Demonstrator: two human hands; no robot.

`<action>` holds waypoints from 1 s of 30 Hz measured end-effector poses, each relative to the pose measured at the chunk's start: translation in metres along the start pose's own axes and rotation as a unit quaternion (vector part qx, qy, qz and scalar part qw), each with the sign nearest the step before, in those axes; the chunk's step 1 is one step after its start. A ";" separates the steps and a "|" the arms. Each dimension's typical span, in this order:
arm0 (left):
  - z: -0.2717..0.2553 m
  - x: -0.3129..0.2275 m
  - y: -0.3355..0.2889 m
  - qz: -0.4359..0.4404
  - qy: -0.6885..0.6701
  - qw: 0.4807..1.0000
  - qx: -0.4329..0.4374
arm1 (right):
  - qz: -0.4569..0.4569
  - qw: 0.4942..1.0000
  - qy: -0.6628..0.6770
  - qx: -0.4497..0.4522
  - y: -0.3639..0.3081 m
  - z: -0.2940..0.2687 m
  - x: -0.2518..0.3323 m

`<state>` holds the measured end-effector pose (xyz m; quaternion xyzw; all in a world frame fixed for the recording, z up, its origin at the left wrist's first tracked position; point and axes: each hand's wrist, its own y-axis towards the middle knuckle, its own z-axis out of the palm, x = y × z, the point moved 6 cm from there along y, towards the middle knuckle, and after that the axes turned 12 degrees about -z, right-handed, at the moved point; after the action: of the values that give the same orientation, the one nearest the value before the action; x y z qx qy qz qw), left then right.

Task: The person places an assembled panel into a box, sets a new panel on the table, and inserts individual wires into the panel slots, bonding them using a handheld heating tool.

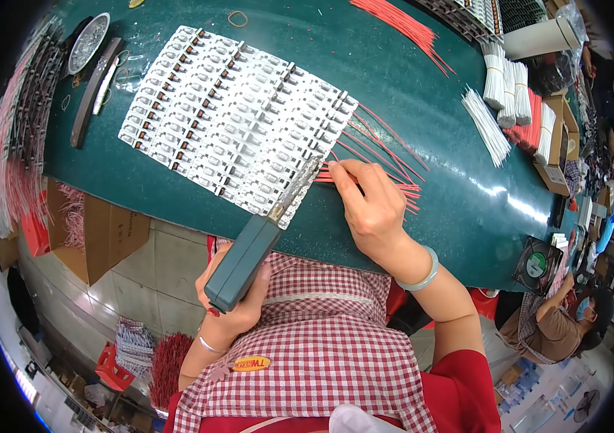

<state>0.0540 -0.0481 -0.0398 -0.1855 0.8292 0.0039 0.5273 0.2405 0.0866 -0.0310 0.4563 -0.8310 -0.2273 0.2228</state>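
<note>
Left hand [248, 312] curls closed; right fingers [346, 185] pinch, wrist raised.

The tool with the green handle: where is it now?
In the head view, the tool is just left of centre, held in the left hand, its metal tip over the lower right edge of the white panel, near the right hand.

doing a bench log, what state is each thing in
panel: lying flat
tool: held, metal end over panel
red wires: spread loosely
left hand: closed round tool
right hand: seemingly pinching a red wire
white bundles: gathered side by side
left carton: open, pink strands inside
</note>
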 end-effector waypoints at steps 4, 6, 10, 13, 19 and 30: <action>0.000 -0.004 0.001 0.000 0.002 1.000 0.003 | 0.009 1.000 -0.005 -0.009 0.000 -0.001 0.000; 0.000 -0.004 0.002 0.000 0.007 1.000 0.005 | 0.011 1.000 -0.006 -0.016 0.000 -0.001 0.000; 0.001 -0.004 0.002 0.005 0.006 1.000 0.011 | 0.001 1.000 -0.016 -0.014 0.001 -0.001 0.001; 0.003 -0.008 0.005 0.006 0.000 1.000 0.014 | 0.001 1.000 -0.021 -0.006 0.002 -0.001 0.001; 0.002 -0.015 0.008 0.023 0.015 0.999 0.017 | 0.003 1.000 -0.024 -0.007 0.005 -0.003 0.002; -0.001 0.000 0.000 -0.003 -0.002 1.000 -0.004 | 0.008 1.000 -0.021 -0.011 0.003 -0.002 0.001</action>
<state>0.0530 -0.0481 -0.0398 -0.1898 0.8276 0.0058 0.5281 0.2391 0.0867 -0.0274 0.4421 -0.8365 -0.2442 0.2127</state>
